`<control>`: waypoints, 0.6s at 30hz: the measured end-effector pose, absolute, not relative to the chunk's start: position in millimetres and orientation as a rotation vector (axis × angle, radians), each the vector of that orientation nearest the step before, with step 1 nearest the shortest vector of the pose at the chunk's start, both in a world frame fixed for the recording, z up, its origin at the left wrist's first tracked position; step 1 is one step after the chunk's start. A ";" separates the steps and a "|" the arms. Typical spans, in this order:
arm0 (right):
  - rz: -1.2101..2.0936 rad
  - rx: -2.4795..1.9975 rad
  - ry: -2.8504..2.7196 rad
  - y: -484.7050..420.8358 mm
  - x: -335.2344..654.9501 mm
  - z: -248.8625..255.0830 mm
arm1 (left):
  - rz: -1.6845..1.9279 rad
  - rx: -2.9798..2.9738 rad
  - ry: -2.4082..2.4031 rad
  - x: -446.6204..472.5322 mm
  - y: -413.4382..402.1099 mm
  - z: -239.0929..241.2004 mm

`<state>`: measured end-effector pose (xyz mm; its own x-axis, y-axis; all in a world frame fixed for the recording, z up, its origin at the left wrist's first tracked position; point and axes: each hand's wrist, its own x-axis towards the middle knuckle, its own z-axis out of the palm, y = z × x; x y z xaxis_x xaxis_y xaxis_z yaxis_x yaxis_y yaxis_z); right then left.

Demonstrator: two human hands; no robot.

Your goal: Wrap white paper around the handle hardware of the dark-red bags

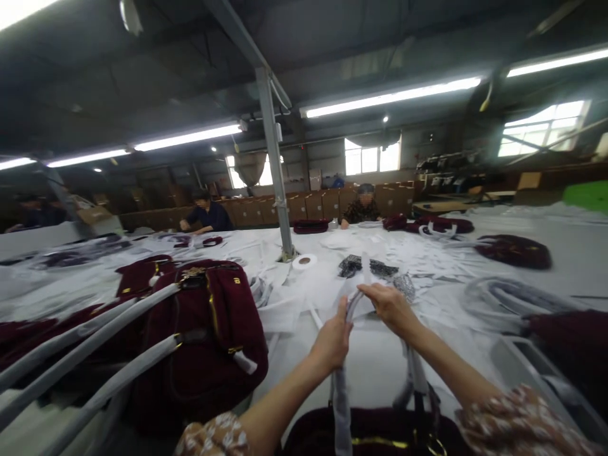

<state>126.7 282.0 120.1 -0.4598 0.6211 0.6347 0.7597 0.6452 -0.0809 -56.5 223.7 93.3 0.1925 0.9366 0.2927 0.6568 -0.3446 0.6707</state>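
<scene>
Left hand (334,339), right hand (390,307): fingers pinched closed on long, white-wrapped strap (341,402), probably steadying it; dark maroon fabric bag (384,425) below both.

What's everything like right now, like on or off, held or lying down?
Left hand: closed on the strap.
Right hand: pinching the strap higher up.
Strap: held up, covered in pale wrapping.
Near bag: partly out of view; can't tell if it's zipped.
Big left bag: its straps are wrapped.
White roll: lying flat.
Ceiling light: on.
</scene>
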 end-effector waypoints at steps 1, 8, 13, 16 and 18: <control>-0.342 -1.092 -2.238 284.8 123.8 117.9 | 0.986 2.065 1.489 -56.7 229.1 87.3; -0.534 -1.542 -2.022 296.7 100.8 66.9 | 1.040 1.977 1.945 -51.3 272.0 48.0; -0.313 -2.010 -2.027 291.1 109.5 25.4 | 0.816 1.990 2.136 -47.8 307.4 11.9; -0.346 -2.017 -2.060 295.8 116.3 -6.8 | 0.730 2.022 2.173 -44.6 319.0 -13.5; -0.288 -2.013 -2.121 300.4 119.1 -32.2 | 0.695 2.037 2.164 -41.7 321.5 -23.2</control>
<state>119.1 300.4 -32.2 -0.0504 0.9589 0.2792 0.9986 0.0520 0.0015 -41.7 321.5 -23.2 -0.1071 0.9649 0.2399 0.9240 0.0076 0.3822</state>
